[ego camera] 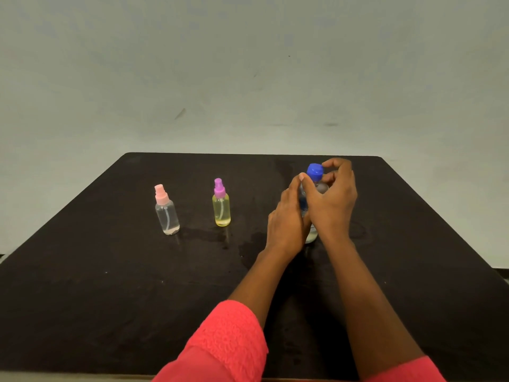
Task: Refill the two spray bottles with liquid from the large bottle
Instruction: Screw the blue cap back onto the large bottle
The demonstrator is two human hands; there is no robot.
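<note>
Three bottles stand on a dark worktop (110,271), seen from the single head view.

Item one: large bottle (310,235), clear, upright at the right of the row, mostly hidden behind both hands. Blue cap (314,172) seated on its neck. Whether the cap is screwed tight or already loosened cannot be told.

Item two: left hand (286,224), closed around the body of the large bottle, steadying it on the worktop.

Item three: right hand (334,199), curled at the neck, thumb and fingers pinched on the blue cap in a twisting hold.

Item four: spray bottle with purple nozzle (221,205), yellowish, middle of the row, upright, nozzle fitted, well apart from the hands.

Item five: spray bottle with pink nozzle (166,212), clear, far left, upright, nozzle fitted; only a little liquid shows at the bottom.

Progress, as a judgement: the work looks to be at its opening step. Uncapping the large bottle is in hand; both spray nozzles are on, so both remain to be unscrewed, filled and closed. Neither pour appears done.

Surroundings: damp patches (220,235) on the worktop in front of the bottles; a plain pale wall (248,64) behind. Red sleeves (228,346) at the near edge. Nothing lies between the large bottle and the spray bottles; the narrow necks look like the likeliest cause of spills.
</note>
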